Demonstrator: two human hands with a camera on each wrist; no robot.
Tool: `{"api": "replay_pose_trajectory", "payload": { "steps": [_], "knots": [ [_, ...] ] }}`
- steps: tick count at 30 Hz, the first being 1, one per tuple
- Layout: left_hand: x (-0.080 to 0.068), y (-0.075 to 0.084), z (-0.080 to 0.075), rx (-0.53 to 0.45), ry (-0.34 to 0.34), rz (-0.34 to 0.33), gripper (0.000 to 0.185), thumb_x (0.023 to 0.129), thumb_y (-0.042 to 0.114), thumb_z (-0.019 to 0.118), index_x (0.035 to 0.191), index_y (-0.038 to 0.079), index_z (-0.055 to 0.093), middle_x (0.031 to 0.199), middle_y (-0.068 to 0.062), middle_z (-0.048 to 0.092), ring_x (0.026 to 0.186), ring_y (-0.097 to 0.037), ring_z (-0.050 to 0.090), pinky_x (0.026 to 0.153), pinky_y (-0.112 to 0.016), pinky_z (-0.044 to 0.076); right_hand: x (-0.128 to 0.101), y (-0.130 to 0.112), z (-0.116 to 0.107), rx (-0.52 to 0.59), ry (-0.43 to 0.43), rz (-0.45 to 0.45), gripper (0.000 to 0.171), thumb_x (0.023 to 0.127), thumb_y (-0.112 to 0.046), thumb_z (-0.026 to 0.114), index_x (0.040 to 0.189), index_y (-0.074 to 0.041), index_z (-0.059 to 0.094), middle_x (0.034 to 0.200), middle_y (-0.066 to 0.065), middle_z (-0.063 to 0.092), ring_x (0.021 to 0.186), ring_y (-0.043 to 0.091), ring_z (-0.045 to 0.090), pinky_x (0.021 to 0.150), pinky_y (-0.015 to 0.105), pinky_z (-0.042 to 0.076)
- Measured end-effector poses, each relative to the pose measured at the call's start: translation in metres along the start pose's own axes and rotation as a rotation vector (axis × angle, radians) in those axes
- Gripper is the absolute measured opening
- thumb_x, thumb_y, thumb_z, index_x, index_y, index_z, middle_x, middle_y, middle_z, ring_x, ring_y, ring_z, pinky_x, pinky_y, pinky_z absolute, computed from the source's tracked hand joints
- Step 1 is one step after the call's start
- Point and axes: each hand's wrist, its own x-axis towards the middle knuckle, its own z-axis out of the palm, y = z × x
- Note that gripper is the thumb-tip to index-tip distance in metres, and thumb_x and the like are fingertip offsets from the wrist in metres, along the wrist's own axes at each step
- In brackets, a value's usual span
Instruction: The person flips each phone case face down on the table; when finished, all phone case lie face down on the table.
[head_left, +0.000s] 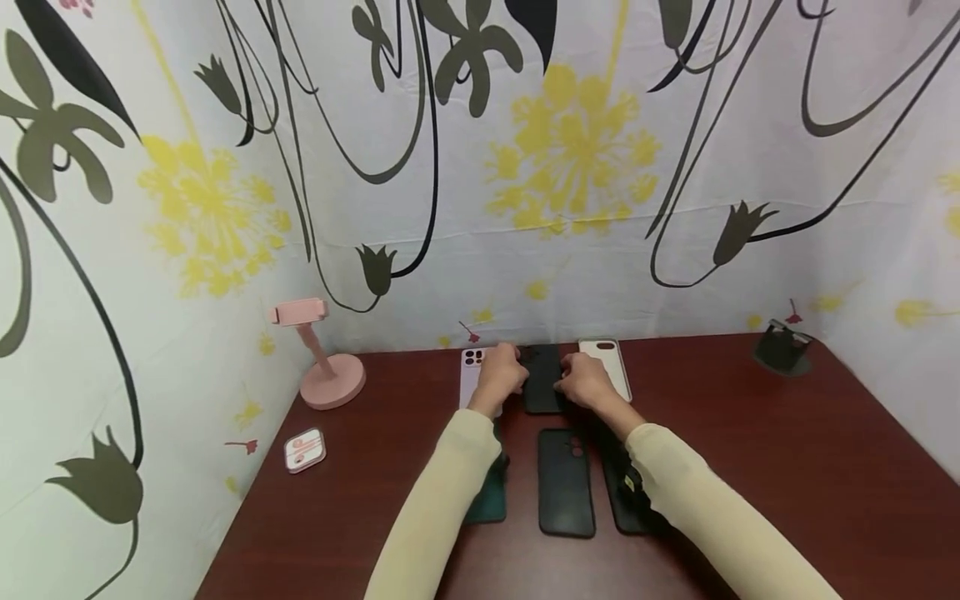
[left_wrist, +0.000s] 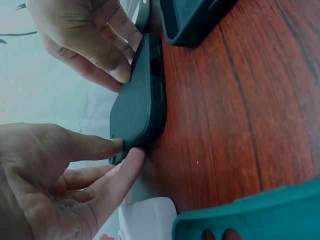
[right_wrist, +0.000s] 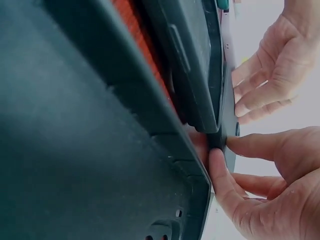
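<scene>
Fingers of both hands, left hand [head_left: 501,377] and right hand [head_left: 583,382], pinch one dark phone case [head_left: 543,379]; six cases dot the table [head_left: 750,467].

No legible text (or labels) anywhere

Head view: left hand [head_left: 501,377] and right hand [head_left: 583,382] cover both side edges of the black case [head_left: 542,382], fingertips hidden. Lilac case [head_left: 471,373] half behind the left hand. Teal case [head_left: 489,496] mostly under the left sleeve; dark case [head_left: 628,492] partly under the right sleeve. Earphone box [head_left: 304,450] label too small to read. Right wrist view: near case [right_wrist: 85,140] blurred, cut off by the frame edges.
</scene>
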Motion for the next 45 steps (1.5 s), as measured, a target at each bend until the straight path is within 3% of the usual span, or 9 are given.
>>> {"api": "replay_pose_trajectory", "payload": {
  "steps": [3, 5, 13, 17, 22, 26, 29, 38, 45],
  "knots": [
    [-0.004, 0.003, 0.0, 0.074, -0.005, -0.011, 0.013, 0.099, 0.015, 0.072, 0.106, 0.004, 0.074, 0.074, -0.01, 0.071, 0.056, -0.019, 0.065, 0.053, -0.029, 0.049, -0.003, -0.002, 0.002, 0.001, 0.015, -0.015, 0.048, 0.094, -0.014, 0.077, 0.134, 0.01, 0.064, 0.11, 0.02, 0.075, 0.099, 0.033, 0.072, 0.089, 0.048, 0.06],
    [-0.006, 0.005, -0.001, 0.1, -0.013, -0.011, 0.02, 0.101, 0.025, 0.073, 0.099, 0.005, 0.075, 0.068, -0.009, 0.068, 0.058, -0.022, 0.067, 0.054, -0.033, 0.051, -0.005, -0.002, 0.002, -0.001, 0.019, -0.022, 0.05, 0.096, -0.019, 0.076, 0.134, 0.01, 0.064, 0.113, 0.022, 0.074, 0.1, 0.034, 0.071, 0.089, 0.049, 0.06],
    [-0.013, 0.022, -0.002, 0.188, 0.012, 0.047, 0.065, 0.105, 0.051, 0.061, 0.148, 0.003, 0.052, 0.128, -0.019, 0.068, 0.105, -0.036, 0.071, 0.085, -0.049, 0.061, -0.009, 0.003, -0.019, 0.063, -0.014, -0.026, 0.055, 0.106, -0.039, 0.061, 0.143, 0.001, 0.059, 0.129, 0.022, 0.071, 0.09, 0.03, 0.075, 0.086, 0.048, 0.061],
    [-0.012, 0.031, 0.003, 0.075, 0.013, 0.111, 0.068, 0.107, 0.049, 0.059, 0.157, 0.005, 0.044, 0.148, -0.018, 0.06, 0.131, -0.037, 0.063, 0.105, -0.053, 0.057, -0.011, 0.016, -0.031, 0.072, 0.036, -0.048, 0.049, 0.108, -0.037, 0.058, 0.141, -0.002, 0.063, 0.133, 0.023, 0.07, 0.109, 0.036, 0.073, 0.093, 0.052, 0.06],
    [-0.014, 0.042, 0.013, -0.228, -0.079, 0.168, 0.066, 0.109, 0.043, 0.056, 0.161, 0.007, 0.039, 0.152, -0.018, 0.058, 0.139, -0.035, 0.058, 0.114, -0.053, 0.051, -0.013, 0.034, -0.041, 0.078, 0.088, -0.039, 0.049, 0.109, -0.036, 0.057, 0.142, 0.0, 0.062, 0.138, 0.026, 0.068, 0.123, 0.042, 0.068, 0.099, 0.058, 0.058],
    [-0.018, 0.05, 0.023, -0.537, -0.253, 0.102, 0.069, 0.11, 0.046, 0.053, 0.164, 0.008, 0.032, 0.162, -0.017, 0.047, 0.148, -0.034, 0.05, 0.116, -0.053, 0.05, -0.015, 0.046, -0.048, 0.053, 0.131, -0.021, 0.049, 0.108, -0.033, 0.056, 0.142, 0.002, 0.062, 0.142, 0.028, 0.064, 0.126, 0.045, 0.064, 0.102, 0.061, 0.055],
    [-0.02, 0.055, 0.03, -0.675, -0.328, 0.039, 0.074, 0.11, 0.049, 0.052, 0.166, 0.007, 0.027, 0.169, -0.017, 0.035, 0.155, -0.035, 0.041, 0.117, -0.054, 0.05, -0.016, 0.053, -0.05, 0.038, 0.158, -0.002, 0.05, 0.107, -0.032, 0.057, 0.142, 0.004, 0.061, 0.138, 0.03, 0.063, 0.12, 0.045, 0.065, 0.097, 0.06, 0.055],
    [-0.02, 0.063, 0.04, -0.647, -0.337, 0.006, 0.075, 0.111, 0.05, 0.047, 0.168, 0.008, 0.021, 0.173, -0.017, 0.028, 0.153, -0.036, 0.043, 0.114, -0.054, 0.052, -0.021, 0.06, -0.054, 0.014, 0.118, 0.087, 0.052, 0.106, -0.035, 0.056, 0.133, 0.01, 0.057, 0.111, 0.026, 0.067, 0.087, 0.032, 0.062, 0.072, 0.041, 0.05],
    [-0.018, 0.074, 0.049, -0.676, -0.371, -0.027, 0.076, 0.11, 0.053, 0.05, 0.166, 0.009, 0.024, 0.173, -0.015, 0.028, 0.154, -0.035, 0.042, 0.113, -0.054, 0.052, -0.025, 0.064, -0.059, -0.006, 0.066, 0.105, 0.059, 0.102, -0.038, 0.064, 0.137, 0.008, 0.053, 0.112, 0.024, 0.067, 0.09, 0.033, 0.064, 0.073, 0.042, 0.051]
  ]
}}
